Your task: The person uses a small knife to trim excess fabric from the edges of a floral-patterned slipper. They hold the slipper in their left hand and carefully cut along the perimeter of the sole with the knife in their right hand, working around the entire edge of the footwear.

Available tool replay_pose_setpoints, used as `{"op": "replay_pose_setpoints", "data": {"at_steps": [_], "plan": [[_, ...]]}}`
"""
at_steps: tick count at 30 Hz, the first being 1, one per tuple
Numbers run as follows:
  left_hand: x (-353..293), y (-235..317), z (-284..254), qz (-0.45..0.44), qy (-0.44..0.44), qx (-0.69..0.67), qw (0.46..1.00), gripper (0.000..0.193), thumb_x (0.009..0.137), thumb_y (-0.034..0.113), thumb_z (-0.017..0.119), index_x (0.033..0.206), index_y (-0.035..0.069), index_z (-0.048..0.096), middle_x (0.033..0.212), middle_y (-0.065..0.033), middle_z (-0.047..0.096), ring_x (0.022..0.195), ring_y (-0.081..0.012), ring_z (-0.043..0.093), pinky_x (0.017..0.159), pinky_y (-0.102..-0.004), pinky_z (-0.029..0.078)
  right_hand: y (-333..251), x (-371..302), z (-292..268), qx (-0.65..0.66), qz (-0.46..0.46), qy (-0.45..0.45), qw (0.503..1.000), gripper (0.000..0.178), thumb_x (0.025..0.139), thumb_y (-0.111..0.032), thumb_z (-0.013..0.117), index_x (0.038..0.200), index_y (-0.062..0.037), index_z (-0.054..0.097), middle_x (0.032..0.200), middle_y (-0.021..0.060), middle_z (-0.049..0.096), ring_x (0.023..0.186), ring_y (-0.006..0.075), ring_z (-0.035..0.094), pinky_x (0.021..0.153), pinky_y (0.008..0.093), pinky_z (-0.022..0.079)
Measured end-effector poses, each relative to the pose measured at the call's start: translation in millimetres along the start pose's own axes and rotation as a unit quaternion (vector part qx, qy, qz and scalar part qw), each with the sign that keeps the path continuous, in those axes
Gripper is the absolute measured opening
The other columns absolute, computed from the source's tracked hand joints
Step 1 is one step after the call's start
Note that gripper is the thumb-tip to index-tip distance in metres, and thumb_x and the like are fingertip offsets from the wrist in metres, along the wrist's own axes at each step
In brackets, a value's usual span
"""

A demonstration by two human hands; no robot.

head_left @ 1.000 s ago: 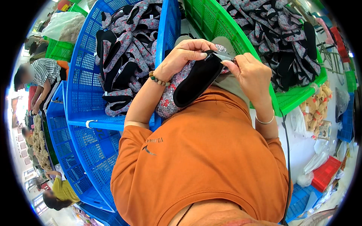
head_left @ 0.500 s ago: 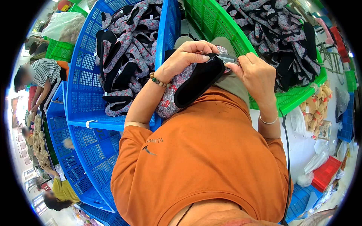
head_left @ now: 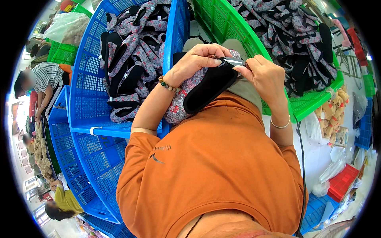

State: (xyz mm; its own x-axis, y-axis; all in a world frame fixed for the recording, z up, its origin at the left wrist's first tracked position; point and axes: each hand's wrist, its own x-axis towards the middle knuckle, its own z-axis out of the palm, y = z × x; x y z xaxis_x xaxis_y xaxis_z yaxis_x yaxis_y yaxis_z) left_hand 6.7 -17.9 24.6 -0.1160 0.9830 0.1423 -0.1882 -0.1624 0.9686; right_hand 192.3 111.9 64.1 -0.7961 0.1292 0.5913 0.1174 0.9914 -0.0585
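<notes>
My left hand is closed on the upper end of a floral grey-and-red fabric slipper with a black sole-shaped face. The slipper lies slantwise across my lap, its lower end against my orange shirt. My right hand is closed in a pinch on a slim silver metal tool, perhaps thread snips; its exact kind is hard to make out. The tool's bright end lies at the slipper's upper edge, close to my left thumb. My left fingertips are partly hidden behind the fabric.
Left of me stands a blue crate full of similar floral pieces; a green crate at the right holds more. Stacked blue crates rise at the lower left. A black cable hangs beside my right arm. Other people work far left.
My right hand has shifted slightly left, and the silver tool has turned a little at the slipper's edge. My left hand and the slipper stay nearly in place.
</notes>
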Motion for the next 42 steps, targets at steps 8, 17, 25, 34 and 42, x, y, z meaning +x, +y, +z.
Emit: {"op": "replay_pose_setpoints", "data": {"at_steps": [8, 17, 25, 34, 42], "plan": [[0.0, 3.4, 1.3, 0.015, -0.017, -0.031, 0.999, 0.011, 0.082, 0.006, 0.059, 0.089, -0.002, 0.060, 0.111, -0.0089, 0.057, 0.094, -0.0097, 0.054, 0.084, -0.0206, 0.041, 1.2, 0.0, 9.1, 0.102, 0.139, 0.053, 0.983, 0.032, 0.076, -0.035, 0.069, 0.070, -0.0049, 0.058, 0.062, 0.0061, 0.054, 0.051, 0.0224, 0.052, 0.045, 0.0307, 0.041], [-0.1, -5.4, 3.2, -0.031, 0.025, 0.046, 0.998, 0.011, 0.080, 0.006, 0.062, 0.089, -0.001, 0.062, 0.105, -0.0034, 0.057, 0.088, -0.0077, 0.052, 0.082, -0.0220, 0.041, -1.3, 9.2, 36.2, 0.326, 0.114, -0.020, 0.938, 0.021, 0.077, -0.016, 0.070, 0.086, -0.0004, 0.060, 0.074, 0.0107, 0.057, 0.063, 0.0220, 0.056, 0.057, 0.0303, 0.045], [3.6, -7.8, 0.3, 0.000, -0.003, 0.033, 0.999, 0.011, 0.082, 0.007, 0.062, 0.090, -0.001, 0.063, 0.112, -0.0088, 0.058, 0.104, -0.0156, 0.052, 0.093, -0.0272, 0.037, 18.2, 9.5, 29.7, 0.276, 0.250, 0.101, 0.922, 0.018, 0.082, -0.016, 0.068, 0.080, 0.0005, 0.059, 0.067, 0.0079, 0.055, 0.054, 0.0161, 0.050, 0.050, 0.0273, 0.040], [0.3, -8.3, 5.3, -0.037, -0.002, 0.205, 0.978, 0.021, 0.075, -0.001, 0.067, 0.095, 0.001, 0.060, 0.102, 0.0005, 0.053, 0.091, -0.0076, 0.050, 0.077, -0.0200, 0.042, 4.5, 2.9, 40.7, 0.460, 0.189, -0.057, 0.866, 0.018, 0.081, -0.008, 0.065, 0.094, 0.0022, 0.059, 0.078, 0.0109, 0.063, 0.068, 0.0144, 0.059, 0.063, 0.0261, 0.048], [-0.1, -14.8, -5.8, -0.090, -0.012, 0.054, 0.994, 0.020, 0.075, -0.005, 0.064, 0.095, -0.005, 0.065, 0.103, -0.0073, 0.064, 0.093, -0.0137, 0.059, 0.084, -0.0241, 0.046, 12.0, 1.2, 39.1, 0.560, 0.241, -0.083, 0.788, 0.009, 0.083, -0.005, 0.064, 0.088, 0.0005, 0.060, 0.075, -0.0034, 0.056, 0.066, 0.0019, 0.047, 0.058, 0.0173, 0.039]]}}
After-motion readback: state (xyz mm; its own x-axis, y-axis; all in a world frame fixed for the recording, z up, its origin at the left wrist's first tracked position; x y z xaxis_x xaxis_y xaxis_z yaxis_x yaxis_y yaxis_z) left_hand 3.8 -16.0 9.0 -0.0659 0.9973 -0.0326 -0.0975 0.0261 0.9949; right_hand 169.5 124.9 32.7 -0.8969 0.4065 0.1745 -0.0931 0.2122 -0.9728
